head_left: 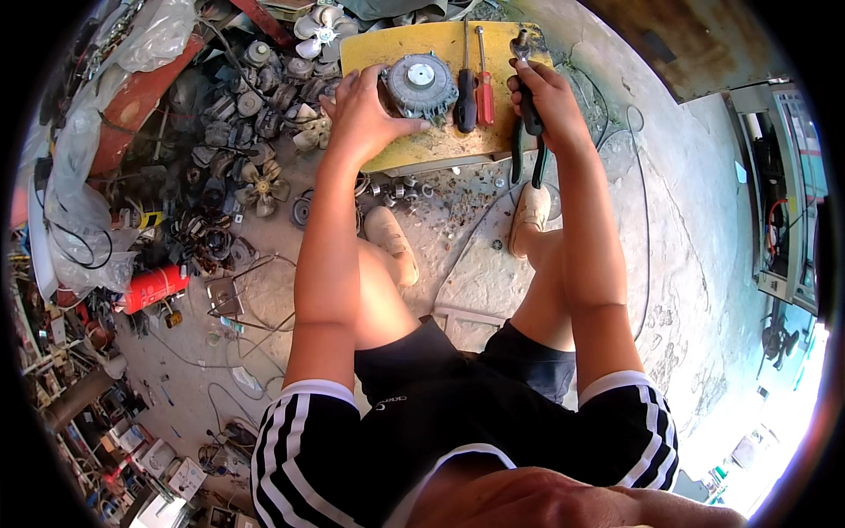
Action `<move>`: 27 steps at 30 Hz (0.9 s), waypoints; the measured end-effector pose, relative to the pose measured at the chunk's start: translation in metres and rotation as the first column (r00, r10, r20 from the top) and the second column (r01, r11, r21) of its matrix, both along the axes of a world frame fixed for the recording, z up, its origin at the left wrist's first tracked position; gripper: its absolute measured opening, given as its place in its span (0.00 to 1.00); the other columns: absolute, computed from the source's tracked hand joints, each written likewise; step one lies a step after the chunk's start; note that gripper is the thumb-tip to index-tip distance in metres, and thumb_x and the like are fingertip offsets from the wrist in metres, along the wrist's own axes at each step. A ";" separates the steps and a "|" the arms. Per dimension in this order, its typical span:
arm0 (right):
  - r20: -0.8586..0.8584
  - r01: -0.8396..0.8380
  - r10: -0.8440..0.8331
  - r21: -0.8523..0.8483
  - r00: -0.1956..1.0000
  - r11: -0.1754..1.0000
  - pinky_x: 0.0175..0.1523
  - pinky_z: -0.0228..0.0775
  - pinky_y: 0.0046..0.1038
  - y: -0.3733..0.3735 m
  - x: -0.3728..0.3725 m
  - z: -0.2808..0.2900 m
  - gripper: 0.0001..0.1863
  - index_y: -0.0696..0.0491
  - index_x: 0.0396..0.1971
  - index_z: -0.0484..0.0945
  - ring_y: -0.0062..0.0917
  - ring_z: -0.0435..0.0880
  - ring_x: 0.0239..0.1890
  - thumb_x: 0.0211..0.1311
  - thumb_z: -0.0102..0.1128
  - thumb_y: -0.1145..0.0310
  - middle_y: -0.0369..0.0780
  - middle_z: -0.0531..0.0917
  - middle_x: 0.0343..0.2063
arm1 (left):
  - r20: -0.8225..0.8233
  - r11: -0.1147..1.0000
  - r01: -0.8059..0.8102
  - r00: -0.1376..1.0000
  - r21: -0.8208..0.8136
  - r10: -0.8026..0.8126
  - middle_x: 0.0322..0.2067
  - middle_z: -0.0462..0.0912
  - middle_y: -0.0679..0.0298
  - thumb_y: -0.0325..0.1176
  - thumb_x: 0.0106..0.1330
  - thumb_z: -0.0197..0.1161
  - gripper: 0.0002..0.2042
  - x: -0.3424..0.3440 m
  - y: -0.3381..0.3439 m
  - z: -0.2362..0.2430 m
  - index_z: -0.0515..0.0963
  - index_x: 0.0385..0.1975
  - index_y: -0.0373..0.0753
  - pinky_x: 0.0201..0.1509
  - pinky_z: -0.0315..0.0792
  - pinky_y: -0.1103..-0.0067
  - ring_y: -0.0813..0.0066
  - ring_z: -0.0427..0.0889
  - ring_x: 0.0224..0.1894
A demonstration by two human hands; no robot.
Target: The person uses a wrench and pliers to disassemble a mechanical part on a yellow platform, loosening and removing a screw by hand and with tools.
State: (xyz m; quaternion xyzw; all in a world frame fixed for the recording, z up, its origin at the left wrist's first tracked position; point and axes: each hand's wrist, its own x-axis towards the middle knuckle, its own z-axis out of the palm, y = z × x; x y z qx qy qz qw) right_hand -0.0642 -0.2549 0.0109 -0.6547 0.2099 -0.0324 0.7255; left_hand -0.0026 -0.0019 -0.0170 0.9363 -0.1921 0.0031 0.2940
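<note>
A round grey fan motor point(422, 85) with a pale hub lies on a low yellow board point(370, 50). My left hand point(361, 114) curves round its left side, thumb along the near rim and fingers at the far left. At the board's right end, my right hand point(553, 104) is closed round a black-handled socket wrench point(531, 113), metal head pointing away from me. Just below this hand, dark pliers point(518, 151) jut over the board's near edge; their jaws are hidden. Between motor and right hand lie a black screwdriver point(466, 107) and a red-handled driver point(485, 99).
Several old motors point(251, 104) and fan blades point(262, 187) are heaped left of the board. A red cylinder point(157, 289) lies farther left. Small metal parts point(400, 188) sit under the board's near edge. A cable point(647, 229) runs along the floor at right, near a metal cabinet point(783, 194).
</note>
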 end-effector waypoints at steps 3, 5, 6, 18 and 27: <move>0.006 0.000 0.000 0.138 1.000 0.990 0.31 0.70 0.17 0.000 -0.005 0.001 0.14 0.60 0.48 0.73 0.14 0.74 0.29 0.72 0.52 0.66 0.34 0.77 0.33 | 0.059 1.000 0.020 0.998 -0.022 -0.018 0.61 0.70 0.52 0.51 0.33 0.82 0.49 0.001 -0.001 0.002 0.68 0.62 0.44 0.70 0.52 0.60 0.53 0.61 0.67; 0.021 0.001 -0.004 0.156 1.000 0.988 0.31 0.70 0.17 -0.001 -0.007 -0.001 0.15 0.61 0.52 0.72 0.14 0.74 0.30 0.71 0.51 0.68 0.34 0.77 0.34 | 0.137 0.999 0.033 0.990 -0.017 -0.030 0.60 0.71 0.53 0.50 0.33 0.82 0.48 -0.002 -0.006 0.009 0.69 0.60 0.44 0.70 0.52 0.61 0.54 0.61 0.67; 0.030 -0.008 0.003 0.148 1.000 0.989 0.31 0.70 0.17 -0.001 -0.007 -0.002 0.17 0.61 0.54 0.72 0.14 0.74 0.30 0.71 0.51 0.68 0.35 0.77 0.35 | 0.197 0.998 0.050 0.980 -0.044 -0.041 0.59 0.72 0.54 0.51 0.33 0.82 0.47 -0.003 -0.007 0.011 0.70 0.60 0.44 0.70 0.50 0.58 0.53 0.62 0.66; 0.092 -0.201 0.213 -0.120 0.973 0.972 0.34 0.72 0.19 0.033 -0.021 0.009 0.24 0.61 0.65 0.65 0.14 0.75 0.31 0.71 0.49 0.71 0.35 0.82 0.39 | 0.225 0.984 0.130 0.969 -0.122 -0.101 0.55 0.73 0.53 0.48 0.38 0.79 0.43 -0.003 -0.014 0.017 0.71 0.59 0.43 0.68 0.57 0.63 0.52 0.66 0.62; 0.080 -0.171 0.171 -0.012 0.982 0.985 0.38 0.75 0.19 0.047 -0.014 0.015 0.25 0.64 0.65 0.62 0.14 0.74 0.32 0.72 0.46 0.72 0.40 0.84 0.44 | 0.104 0.974 0.118 0.990 -0.192 -0.100 0.56 0.74 0.49 0.47 0.39 0.80 0.45 -0.003 -0.017 0.021 0.68 0.61 0.40 0.60 0.70 0.66 0.54 0.75 0.57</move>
